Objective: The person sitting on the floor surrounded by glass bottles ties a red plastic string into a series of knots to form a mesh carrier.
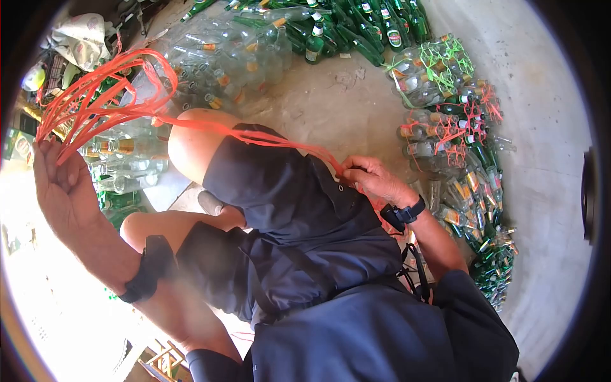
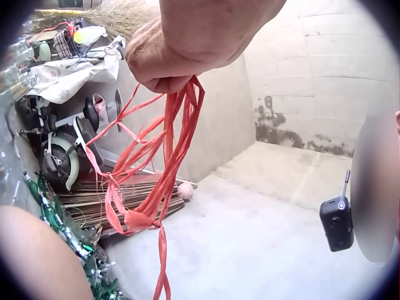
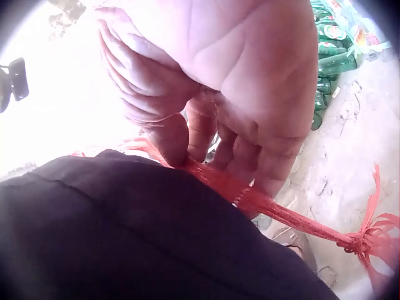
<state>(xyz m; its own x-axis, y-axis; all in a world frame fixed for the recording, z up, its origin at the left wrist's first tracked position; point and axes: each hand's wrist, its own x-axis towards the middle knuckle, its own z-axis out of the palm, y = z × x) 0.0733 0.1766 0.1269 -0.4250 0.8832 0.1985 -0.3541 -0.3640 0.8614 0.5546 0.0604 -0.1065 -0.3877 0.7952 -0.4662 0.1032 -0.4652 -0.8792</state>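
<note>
My left hand [image 1: 67,191], raised at the far left of the head view, grips a bundle of looped red plastic twine [image 1: 118,111]. In the left wrist view the loops of twine [image 2: 170,181] hang from the curled fingers and gather into a knot below. From the bundle the strands run across the bent knee to my right hand [image 1: 379,178], which pinches them beside the thigh. The right wrist view has the twine [image 3: 290,219] passing under the thumb and fingers to a frayed, knotted tuft [image 3: 359,242].
Clear glass bottles [image 1: 248,57] and green bottles [image 1: 363,25] lie heaped on the floor ahead. To the right, bottles tied in bundles with red and green twine [image 1: 445,130] line the wall. A white sack [image 2: 75,72] and a bundle of thin sticks [image 2: 125,197] are at the left.
</note>
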